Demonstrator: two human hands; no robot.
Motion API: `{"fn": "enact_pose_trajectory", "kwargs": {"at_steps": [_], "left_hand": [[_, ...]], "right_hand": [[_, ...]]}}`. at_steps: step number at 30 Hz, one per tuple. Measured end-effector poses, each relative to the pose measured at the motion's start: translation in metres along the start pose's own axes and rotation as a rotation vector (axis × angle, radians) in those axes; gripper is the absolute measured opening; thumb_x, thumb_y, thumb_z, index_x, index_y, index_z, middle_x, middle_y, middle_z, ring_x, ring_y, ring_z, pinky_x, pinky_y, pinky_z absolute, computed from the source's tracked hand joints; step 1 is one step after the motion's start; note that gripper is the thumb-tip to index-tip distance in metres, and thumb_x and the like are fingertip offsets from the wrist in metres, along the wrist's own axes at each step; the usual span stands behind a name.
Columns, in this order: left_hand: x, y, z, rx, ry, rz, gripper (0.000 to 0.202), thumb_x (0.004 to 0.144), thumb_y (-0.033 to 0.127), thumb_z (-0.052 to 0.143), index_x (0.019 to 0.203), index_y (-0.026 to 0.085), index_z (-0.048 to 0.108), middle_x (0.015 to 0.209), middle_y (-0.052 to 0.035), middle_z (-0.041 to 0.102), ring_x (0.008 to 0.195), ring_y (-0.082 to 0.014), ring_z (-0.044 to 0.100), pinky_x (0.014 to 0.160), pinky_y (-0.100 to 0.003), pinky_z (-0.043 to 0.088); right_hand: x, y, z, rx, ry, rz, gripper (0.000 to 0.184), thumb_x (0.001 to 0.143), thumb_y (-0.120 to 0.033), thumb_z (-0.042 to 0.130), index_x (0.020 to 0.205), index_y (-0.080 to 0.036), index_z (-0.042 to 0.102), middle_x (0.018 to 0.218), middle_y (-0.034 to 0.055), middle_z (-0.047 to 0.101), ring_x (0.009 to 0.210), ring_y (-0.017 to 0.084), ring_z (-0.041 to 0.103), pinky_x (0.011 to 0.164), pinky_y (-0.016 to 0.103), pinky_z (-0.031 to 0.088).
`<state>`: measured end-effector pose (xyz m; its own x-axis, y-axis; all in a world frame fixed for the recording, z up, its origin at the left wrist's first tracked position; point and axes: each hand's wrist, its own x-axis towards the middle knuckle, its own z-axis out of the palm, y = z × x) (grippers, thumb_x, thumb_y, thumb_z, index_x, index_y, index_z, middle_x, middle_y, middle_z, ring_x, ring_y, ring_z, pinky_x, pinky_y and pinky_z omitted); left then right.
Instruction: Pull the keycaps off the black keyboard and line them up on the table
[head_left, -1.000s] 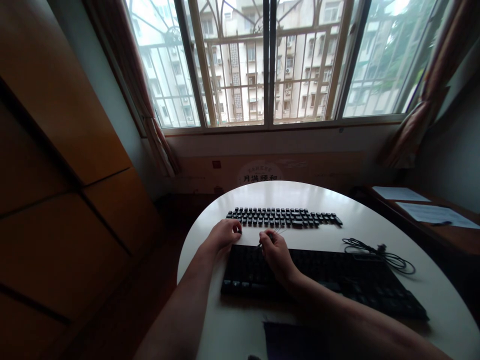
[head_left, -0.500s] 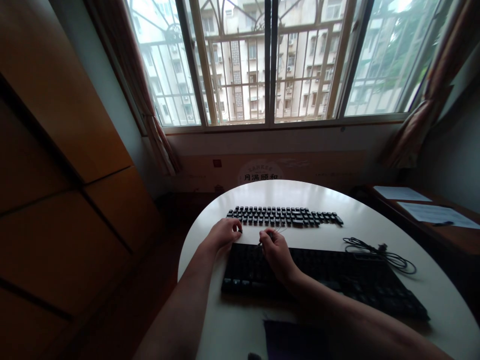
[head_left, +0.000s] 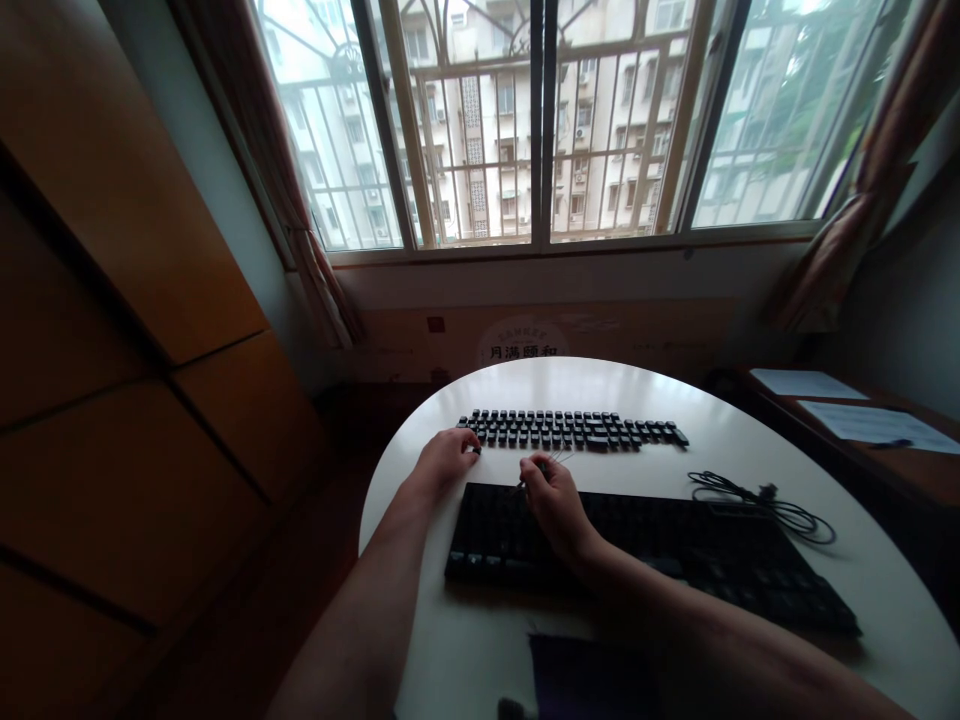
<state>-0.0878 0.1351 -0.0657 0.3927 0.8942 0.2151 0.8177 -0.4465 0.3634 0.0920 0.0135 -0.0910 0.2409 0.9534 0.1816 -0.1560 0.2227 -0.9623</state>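
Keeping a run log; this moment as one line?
left hand: at dark keycap | right hand: gripping wire tool | keycap rows: beyond keyboard

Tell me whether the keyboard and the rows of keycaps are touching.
Apart: the head view shows a strip of white tabletop between the keyboard and the keycap rows.

Characters [head_left: 523, 352], apparently 月满颐和, on tan panel [head_left: 660, 330], arched lettering [head_left: 526, 333] above, blurred

A bright, barred window [head_left: 540, 130] stands between curtains [head_left: 319, 265]; the shadowed floor [head_left: 300, 545] by the wooden cabinet [head_left: 135, 250] seems reddish.
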Motion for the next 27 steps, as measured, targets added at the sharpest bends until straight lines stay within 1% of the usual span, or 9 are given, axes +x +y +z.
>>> {"fn": "enact_pose_trajectory", "kwargs": {"at_steps": [6, 10, 14, 19, 27], "left_hand": [[-0.0005, -0.0027, -0.0037, -0.007, -0.004, -0.017, 0.021, 0.076, 0.023, 0.07, 0.096, 0.023, 0.075, 0.088, -0.0029, 0.072, 0.082, -0.0211, 0.066, 0.073, -0.027, 0.047], [-0.0011, -0.0015, -0.0016, 0.004, 0.001, -0.033, 0.023, 0.077, 0.023, 0.069, 0.1, 0.024, 0.075, 0.092, -0.0035, 0.073, 0.086, -0.0217, 0.066, 0.075, -0.028, 0.047], [0.0002, -0.0005, 0.0011, 0.019, 0.0, -0.044, 0.024, 0.078, 0.022, 0.069, 0.1, 0.024, 0.075, 0.093, -0.0033, 0.074, 0.087, -0.0215, 0.066, 0.077, -0.027, 0.048], [0.0032, -0.0026, 0.0025, 0.038, 0.011, -0.066, 0.023, 0.078, 0.02, 0.069, 0.1, 0.026, 0.075, 0.095, -0.0029, 0.074, 0.089, -0.0209, 0.066, 0.076, -0.027, 0.048], [0.0049, -0.0029, 0.005, 0.05, 0.02, -0.075, 0.022, 0.08, 0.02, 0.069, 0.1, 0.027, 0.074, 0.097, -0.0021, 0.074, 0.09, -0.021, 0.067, 0.077, -0.027, 0.049]], "right_hand": [[-0.0007, -0.0009, -0.0004, -0.021, -0.015, -0.029, 0.033, 0.084, -0.05, 0.061, 0.072, -0.02, 0.054, 0.049, -0.0063, 0.043, 0.042, 0.01, 0.036, 0.041, 0.021, 0.028], [-0.001, -0.0013, -0.0003, -0.029, -0.025, -0.037, 0.033, 0.085, -0.049, 0.059, 0.072, -0.02, 0.053, 0.051, -0.0059, 0.044, 0.043, 0.009, 0.035, 0.041, 0.021, 0.027], [-0.0001, -0.0008, -0.0004, -0.04, -0.027, -0.049, 0.033, 0.085, -0.049, 0.059, 0.072, -0.019, 0.053, 0.05, -0.0064, 0.042, 0.043, 0.009, 0.035, 0.041, 0.021, 0.027], [0.0011, 0.0006, -0.0007, -0.049, -0.028, -0.069, 0.034, 0.085, -0.05, 0.059, 0.072, -0.019, 0.053, 0.05, -0.006, 0.044, 0.043, 0.009, 0.036, 0.041, 0.021, 0.029], [-0.0001, 0.0016, -0.0014, -0.082, -0.033, -0.075, 0.032, 0.087, -0.048, 0.057, 0.072, -0.019, 0.053, 0.05, -0.0062, 0.042, 0.043, 0.01, 0.035, 0.041, 0.021, 0.027]]}}
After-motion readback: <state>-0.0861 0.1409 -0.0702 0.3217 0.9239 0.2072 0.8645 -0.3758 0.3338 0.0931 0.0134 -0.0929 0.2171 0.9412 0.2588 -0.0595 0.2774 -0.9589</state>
